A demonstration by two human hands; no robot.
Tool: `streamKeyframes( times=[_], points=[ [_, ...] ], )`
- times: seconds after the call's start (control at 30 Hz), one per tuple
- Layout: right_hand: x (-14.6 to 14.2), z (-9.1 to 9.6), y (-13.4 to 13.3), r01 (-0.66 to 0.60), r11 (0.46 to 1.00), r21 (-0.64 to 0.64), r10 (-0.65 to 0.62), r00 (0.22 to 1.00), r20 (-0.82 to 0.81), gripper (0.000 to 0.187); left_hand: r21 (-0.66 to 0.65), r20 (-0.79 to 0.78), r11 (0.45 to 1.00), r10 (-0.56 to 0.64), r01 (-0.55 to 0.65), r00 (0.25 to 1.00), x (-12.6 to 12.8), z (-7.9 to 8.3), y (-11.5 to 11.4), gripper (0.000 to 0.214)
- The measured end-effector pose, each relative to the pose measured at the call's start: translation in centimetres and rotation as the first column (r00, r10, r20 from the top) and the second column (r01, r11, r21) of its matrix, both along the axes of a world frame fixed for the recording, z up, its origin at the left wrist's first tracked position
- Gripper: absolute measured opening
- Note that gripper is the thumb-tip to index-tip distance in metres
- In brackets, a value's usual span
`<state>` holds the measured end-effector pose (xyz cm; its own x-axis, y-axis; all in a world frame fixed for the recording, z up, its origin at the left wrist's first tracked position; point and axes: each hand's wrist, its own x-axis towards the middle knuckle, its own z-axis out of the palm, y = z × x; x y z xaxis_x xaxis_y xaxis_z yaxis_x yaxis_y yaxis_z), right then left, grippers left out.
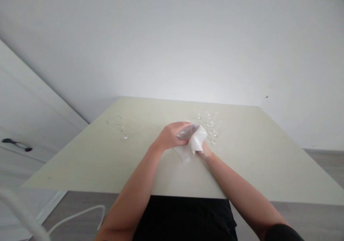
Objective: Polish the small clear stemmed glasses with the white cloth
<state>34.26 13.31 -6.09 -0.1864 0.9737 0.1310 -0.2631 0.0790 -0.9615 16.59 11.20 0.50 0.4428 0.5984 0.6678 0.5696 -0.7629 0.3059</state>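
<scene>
Above the middle of the table, my left hand [172, 135] is closed round the bowl of a clear drinking glass [186, 131]. A white cloth or paper wipe [198, 138] covers the glass's right side, and a corner of it hangs below. My right hand [204, 151] is closed on this wipe and presses it against the glass; its fingers are mostly hidden under the white folds. Whether the glass has a stem cannot be made out. Just beyond my right hand stands a group of several clear glasses [211, 124].
One stemmed glass [120, 128] is at the left of the pale table [242, 169]. Behind the table rises a white wall [172, 47]. A white cabinet with a dark handle [17, 145] is on the left, and a white curved tube [77, 214] shows at lower left.
</scene>
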Motion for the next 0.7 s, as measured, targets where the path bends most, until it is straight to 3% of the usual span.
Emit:
streamKeyframes(
  times=[0.1, 0.27, 0.4, 0.5, 0.6, 0.7],
  points=[
    [-0.1, 0.3, -0.4, -0.012, 1.000, 0.010, 0.012, 0.999, -0.030, 0.039, -0.066, -0.125, 0.996, -0.061, 0.053, 0.990, 0.6, -0.7, 0.3, 0.053],
    [-0.6, 1.0, -0.8, 0.094, 0.987, -0.130, -0.124, 0.960, -0.249, 0.031, -0.100, -0.109, 0.994, 0.031, -0.042, 0.994, -0.6, -0.5, 0.7, 0.043],
    [-1.0, 1.4, -0.8, 0.040, 0.960, -0.278, -0.149, 0.911, -0.385, 0.027, -0.108, 0.120, 0.993, -0.033, 0.046, 0.992, -1.0, 0.1, 0.4, 0.023],
    [-1.0, 1.5, -0.8, -0.033, 0.928, -0.370, -0.141, 0.891, -0.432, 0.032, -0.092, 0.297, 0.987, -0.096, 0.128, 0.950, -0.5, -0.1, 0.3, 0.024],
    [-0.5, 1.3, -0.6, -0.038, 0.938, -0.344, -0.099, 0.923, -0.372, 0.033, -0.200, 0.485, 0.974, 0.001, 0.110, 0.874, -0.2, -0.8, 0.6, 0.038],
    [0.4, 0.9, -0.2, 0.041, 0.984, -0.173, -0.078, 0.975, -0.209, 0.032, -0.392, 0.664, 0.912, 0.189, 0.122, 0.723, -0.2, -1.1, 1.3, 0.040]
  ],
)
